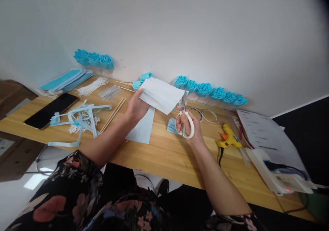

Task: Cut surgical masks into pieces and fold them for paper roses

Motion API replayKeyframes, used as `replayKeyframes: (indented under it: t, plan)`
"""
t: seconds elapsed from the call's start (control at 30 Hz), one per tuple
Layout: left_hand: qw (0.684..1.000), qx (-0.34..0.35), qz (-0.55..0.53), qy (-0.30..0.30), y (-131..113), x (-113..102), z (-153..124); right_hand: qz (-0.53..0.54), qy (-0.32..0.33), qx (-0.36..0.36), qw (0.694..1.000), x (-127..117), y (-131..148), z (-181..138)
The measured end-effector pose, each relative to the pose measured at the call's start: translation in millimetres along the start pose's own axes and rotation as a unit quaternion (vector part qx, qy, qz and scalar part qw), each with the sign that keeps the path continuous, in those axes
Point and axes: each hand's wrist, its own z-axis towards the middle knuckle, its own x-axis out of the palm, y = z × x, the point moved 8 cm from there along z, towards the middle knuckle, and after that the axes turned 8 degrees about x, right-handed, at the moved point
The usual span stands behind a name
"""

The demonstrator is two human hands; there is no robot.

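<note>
Between the left hand [138, 106], which pinched its near end, and the right hand [197, 130], which held scissors [192, 126] at its far end, a white sheet [161, 95] hung above the bench [167, 157]. It looked thin, four-cornered, faintly creased; whether the blades [184, 100] touched it was unclear. The bench's front edge ran beneath both forearms [221, 179]; open air lay above.

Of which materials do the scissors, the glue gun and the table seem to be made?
Scissors: grey, glinting blades suggest metal; smooth cream handles, likely plastic.
Glue gun: probably plastic, smooth, evenly yellow.
Table: visible grain suggests wood or laminate, smooth finish.
</note>
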Motion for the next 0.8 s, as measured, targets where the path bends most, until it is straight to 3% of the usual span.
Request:
replayKeyframes:
  t: [0.17, 0.47, 0.8]
  plan:
    - [1.000, -0.026, -0.002, -0.005, 3.5, -2.2, -0.1, -0.006, -0.001, -0.015, 1.000, 0.9, 3.2, -2.1]
    - [0.998, 0.001, 0.035, 0.049, 0.5, -2.6, 5.1, 0.016, -0.007, -0.020, 1.000, -5.1, 0.6, 1.4]
    - [0.997, -0.008, 0.031, 0.071, -3.0, 0.4, 6.3, 0.014, -0.005, -0.003, 1.000, -3.4, -1.2, 1.3]
